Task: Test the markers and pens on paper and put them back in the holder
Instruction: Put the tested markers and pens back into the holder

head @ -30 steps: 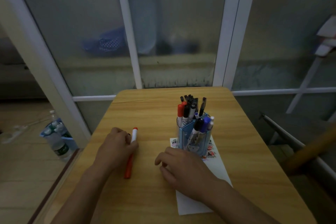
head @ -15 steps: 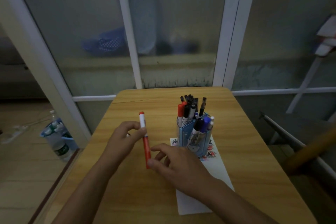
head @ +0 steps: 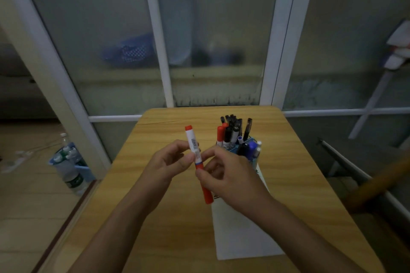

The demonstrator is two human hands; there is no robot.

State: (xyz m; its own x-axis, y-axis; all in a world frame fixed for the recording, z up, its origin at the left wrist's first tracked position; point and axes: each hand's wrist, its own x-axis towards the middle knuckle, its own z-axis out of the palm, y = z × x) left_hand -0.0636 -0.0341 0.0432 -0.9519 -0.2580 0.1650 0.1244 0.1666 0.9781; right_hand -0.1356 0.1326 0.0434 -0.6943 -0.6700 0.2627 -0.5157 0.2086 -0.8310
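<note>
A red and white marker (head: 192, 142) stands nearly upright above the wooden table (head: 166, 217), held between both hands. My left hand (head: 170, 163) pinches its white barrel. My right hand (head: 228, 178) pinches the red cap end lower down, and the cap tip pokes out below the fingers. Just behind my right hand stands a blue pen holder (head: 243, 146) packed with several pens and markers, partly hidden by that hand. A white sheet of paper (head: 241, 237) lies on the table under my right wrist.
A frosted glass partition with white frames rises right behind the table. Plastic bottles in a blue bin (head: 68, 162) sit on the floor at the left. A chair frame and wooden bar (head: 377, 182) stand close on the right.
My left hand lifted the red marker off the table and turned it upright. My right hand left the paper, rose and took hold of the marker's lower end.
</note>
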